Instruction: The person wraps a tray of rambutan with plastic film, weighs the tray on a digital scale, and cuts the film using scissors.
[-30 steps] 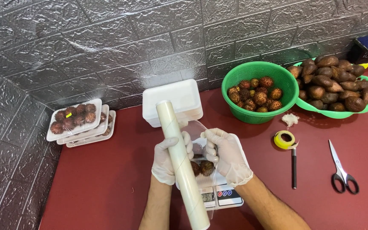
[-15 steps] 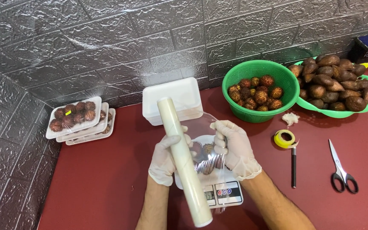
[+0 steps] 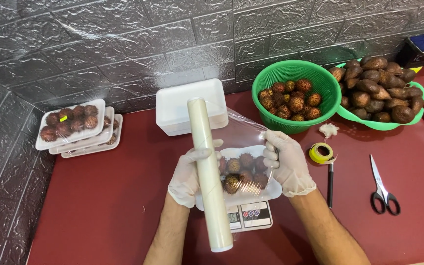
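My left hand (image 3: 186,177), in a white glove, grips a long roll of clear cling film (image 3: 208,172) that lies lengthwise over the left side of a white foam tray (image 3: 266,192). The tray holds several spiky brown fruits (image 3: 241,172) and rests on a small digital scale (image 3: 251,216). My right hand (image 3: 286,162), also gloved, pinches the free edge of the film sheet (image 3: 244,130), stretched from the roll across the fruit to the right.
A stack of empty white foam trays (image 3: 188,105) stands behind the scale. Wrapped fruit trays (image 3: 74,127) sit at the left wall. A green basket of spiky fruit (image 3: 295,93) and a green bowl of brown scaly fruit (image 3: 379,91) stand at the right. Tape roll (image 3: 321,152), pen (image 3: 330,185) and scissors (image 3: 381,186) lie on the red table.
My right hand has moved right and pulled the film off the roll over the fruit tray. The left hand keeps the roll in place on the tray's left side.
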